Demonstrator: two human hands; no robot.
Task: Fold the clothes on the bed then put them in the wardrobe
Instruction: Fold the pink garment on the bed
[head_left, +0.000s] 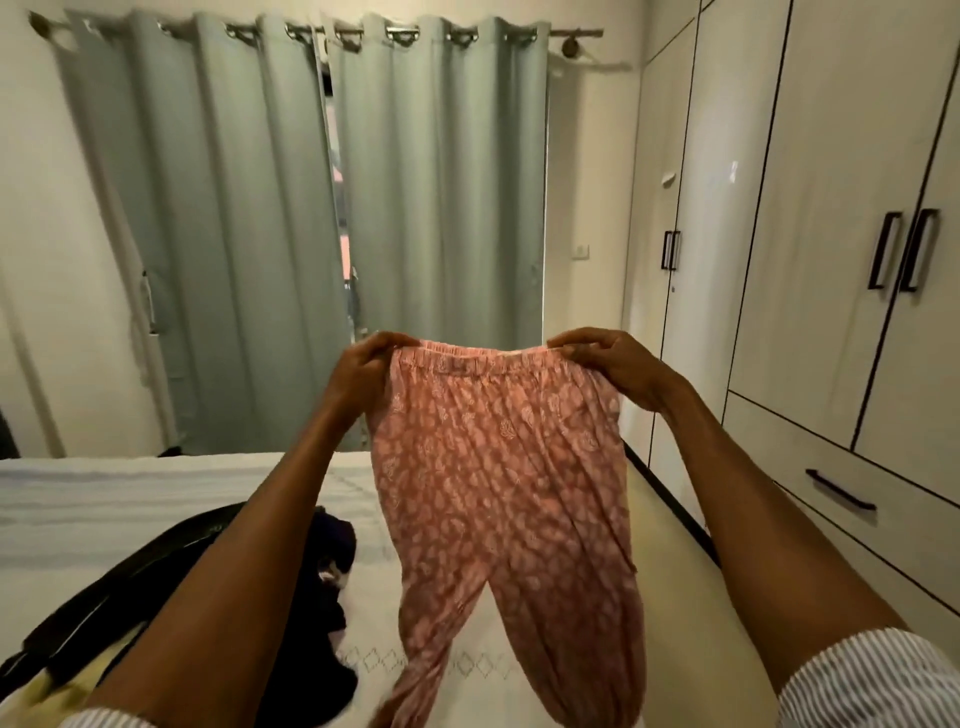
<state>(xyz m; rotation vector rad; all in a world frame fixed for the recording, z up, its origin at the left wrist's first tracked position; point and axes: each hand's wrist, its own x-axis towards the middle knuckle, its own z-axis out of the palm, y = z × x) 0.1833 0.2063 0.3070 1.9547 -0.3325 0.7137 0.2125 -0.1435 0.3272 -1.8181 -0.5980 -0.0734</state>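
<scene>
- pink patterned trousers (498, 467): held up in the air above the near edge of the bed (104, 499), waistband at the top and stretched flat between my two hands, both legs hanging free with the lower ends reaching down toward the bedsheet.
- left hand (363, 374): my grip here is closed on the left corner of the waistband, fingers curled over the elastic edge and pinching the cloth.
- right hand (613, 364): same grip on the right corner, fingers hooked over the top of the waistband, thumb side hidden behind the fabric.
- relation of garment to grip: the trousers hang directly below and between the two hands; only the waistband corners are in contact, the rest of the cloth is unsupported.
- progress, as i judge it: this garment is spread open but no fold is in it yet; i read this as the start of folding it.
- dark clothes (332, 587): a crumpled heap lies on the bed to the left of the trousers, unfolded, beside a dark strap (119, 577) and some pale yellow cloth at the lower left; i see no folded stack anywhere.
- wardrobe (831, 260): stands along the right wall, well apart from the trousers, every visible door and drawer closed, so i judge that the putting away is all left to do.
- curtains (311, 208): grey-green, hang behind the bed.
</scene>
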